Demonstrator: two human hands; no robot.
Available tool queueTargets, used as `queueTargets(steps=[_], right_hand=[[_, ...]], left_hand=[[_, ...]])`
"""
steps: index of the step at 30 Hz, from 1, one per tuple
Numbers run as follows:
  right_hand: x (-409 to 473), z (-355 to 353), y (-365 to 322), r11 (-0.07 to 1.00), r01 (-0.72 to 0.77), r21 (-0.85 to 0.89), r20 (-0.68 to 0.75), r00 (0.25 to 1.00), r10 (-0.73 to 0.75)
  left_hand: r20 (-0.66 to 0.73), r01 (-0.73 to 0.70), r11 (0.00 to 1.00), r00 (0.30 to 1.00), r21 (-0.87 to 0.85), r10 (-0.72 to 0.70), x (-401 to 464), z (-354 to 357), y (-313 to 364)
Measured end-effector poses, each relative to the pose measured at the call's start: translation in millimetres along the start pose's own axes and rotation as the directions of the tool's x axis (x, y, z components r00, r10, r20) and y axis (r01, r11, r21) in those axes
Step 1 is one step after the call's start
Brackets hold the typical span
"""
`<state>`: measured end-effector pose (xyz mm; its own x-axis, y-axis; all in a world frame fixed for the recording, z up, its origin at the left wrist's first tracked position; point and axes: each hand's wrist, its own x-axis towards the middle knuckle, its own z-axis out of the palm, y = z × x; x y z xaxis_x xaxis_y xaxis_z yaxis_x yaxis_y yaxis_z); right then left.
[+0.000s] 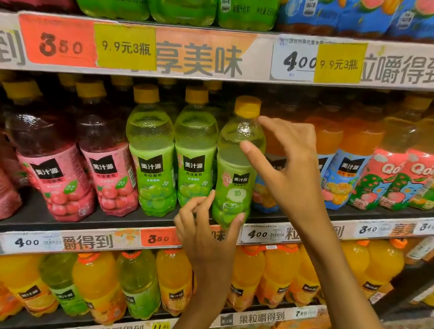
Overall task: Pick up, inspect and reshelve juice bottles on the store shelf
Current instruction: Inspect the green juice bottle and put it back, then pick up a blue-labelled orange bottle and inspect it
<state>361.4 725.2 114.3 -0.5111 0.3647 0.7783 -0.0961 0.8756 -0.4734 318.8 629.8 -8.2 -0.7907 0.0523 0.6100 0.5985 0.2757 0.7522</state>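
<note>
A green grape juice bottle [230, 193] with a yellow cap stands upright at the front edge of the middle shelf [37, 211], to the right of two matching green bottles [154, 162]. My left hand [203, 236] grips its base from below, fingers on the left side and thumb on the right. My right hand [290, 172] hovers at the bottle's shoulder with fingers spread. Its thumb tip touches the clear upper part and its index finger points near the cap.
Red grape bottles [56, 162] stand left of the green ones, and orange and peach bottles [351, 163] stand to the right. The shelf above [195, 56] carries price tags and hangs low over the caps. Large orange bottles [246, 276] fill the shelf below.
</note>
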Motion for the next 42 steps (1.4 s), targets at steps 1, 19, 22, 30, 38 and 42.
queueTargets(steps=[1, 19, 22, 30, 38, 42], right_hand=[[1.9, -0.5, -0.1, 1.000, 0.007, -0.026, -0.005, 1.000, -0.007], [9.6, 10.0, -2.6, 0.996, -0.085, -0.028, -0.259, 0.963, 0.075], [16.4, -6.5, 4.2, 0.997, -0.076, -0.013, -0.392, 0.918, 0.065], [30.2, -5.1, 19.1, 0.871, -0.088, -0.483, -0.126, 0.992, 0.030], [2.0, -19.1, 9.1, 0.954, -0.165, 0.250, -0.120, 0.973, 0.200], [-7.2, -26.4, 3.6, 0.912, -0.185, 0.365, -0.035, 0.977, 0.212]], left_hand=[[0.005, 0.009, 1.000, 1.000, -0.003, -0.009, 0.9, 0.3, 1.3], [0.003, -0.015, 0.998, 1.000, 0.061, 0.015, 9.1, 10.5, 18.3], [0.035, -0.076, 0.997, 0.996, -0.021, 0.076, 5.9, 5.9, 25.8], [0.206, -0.136, 0.985, 0.966, -0.110, 0.157, 1.3, 6.7, 38.6], [0.327, -0.073, 0.989, 0.938, -0.130, 0.113, -3.1, 4.5, 36.8], [0.386, -0.038, 0.982, 0.916, -0.186, 0.108, -2.9, 2.0, 38.3]])
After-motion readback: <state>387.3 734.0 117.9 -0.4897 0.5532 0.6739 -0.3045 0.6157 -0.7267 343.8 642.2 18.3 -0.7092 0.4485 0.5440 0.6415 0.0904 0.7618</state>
